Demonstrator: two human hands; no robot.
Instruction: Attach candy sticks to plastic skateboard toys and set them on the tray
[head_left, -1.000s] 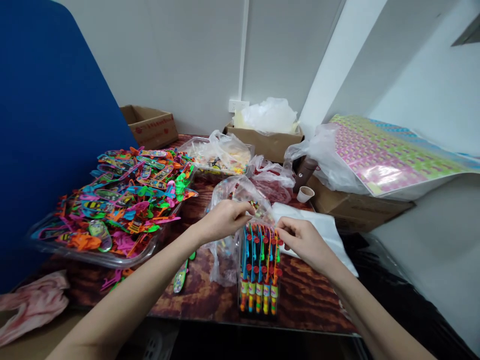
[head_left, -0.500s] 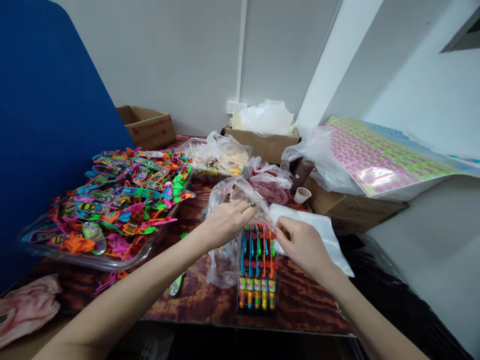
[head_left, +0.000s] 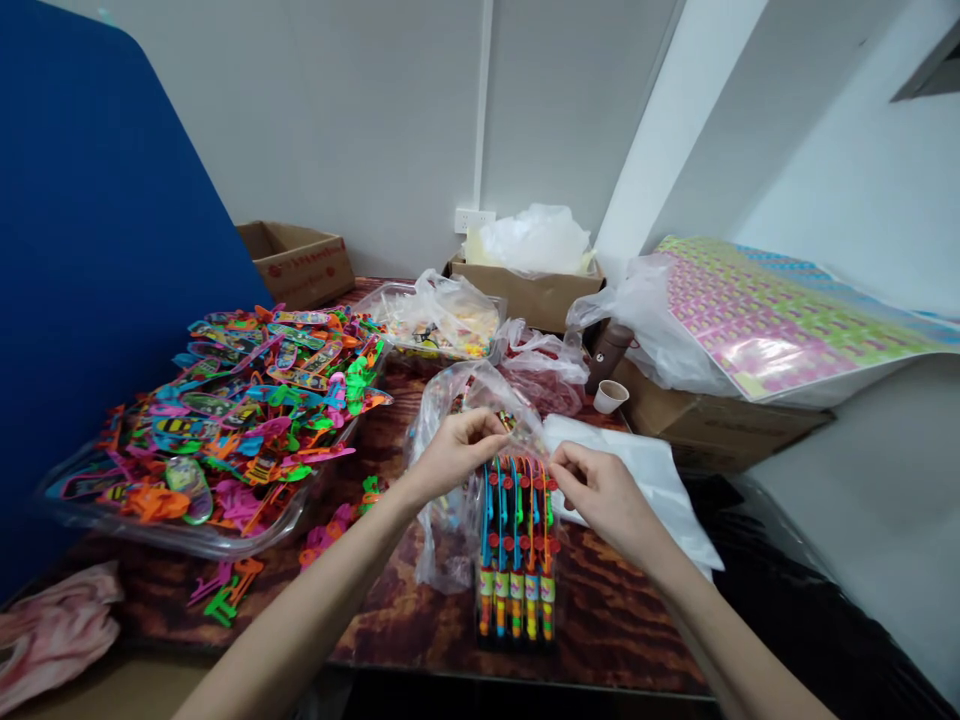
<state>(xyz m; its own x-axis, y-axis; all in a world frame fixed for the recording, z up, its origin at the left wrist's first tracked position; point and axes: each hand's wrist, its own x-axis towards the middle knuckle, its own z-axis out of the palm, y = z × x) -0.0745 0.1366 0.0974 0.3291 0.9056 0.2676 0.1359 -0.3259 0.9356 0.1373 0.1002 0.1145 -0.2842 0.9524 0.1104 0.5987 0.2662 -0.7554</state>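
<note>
A narrow clear plastic box (head_left: 517,560) lies on the table in front of me, holding a row of blue, green and orange toy skateboards with red wheels. Tubes (head_left: 516,600) of coloured beads fill its near end. My left hand (head_left: 463,445) is closed in a pinch at the box's far left corner; whatever lies between its fingertips is too small to name. At the far right corner, my right hand (head_left: 596,485) pinches the clear edge of the box. Behind the left hand sits an open clear bag (head_left: 442,400) with small colourful pieces inside.
A clear tray (head_left: 225,545) heaped with colourful toy skateboards (head_left: 217,420) stands at left, beside a blue partition (head_left: 97,250). Loose plastic parts (head_left: 225,590) lie near it. White sheets (head_left: 660,465), a paper cup (head_left: 610,396), a brown bottle (head_left: 609,352) and a carton (head_left: 712,420) are at right.
My left hand has drawn back slightly from above the bag to the box's far edge, its fingers now in a clear pinch. The right hand stays at the far right corner.
</note>
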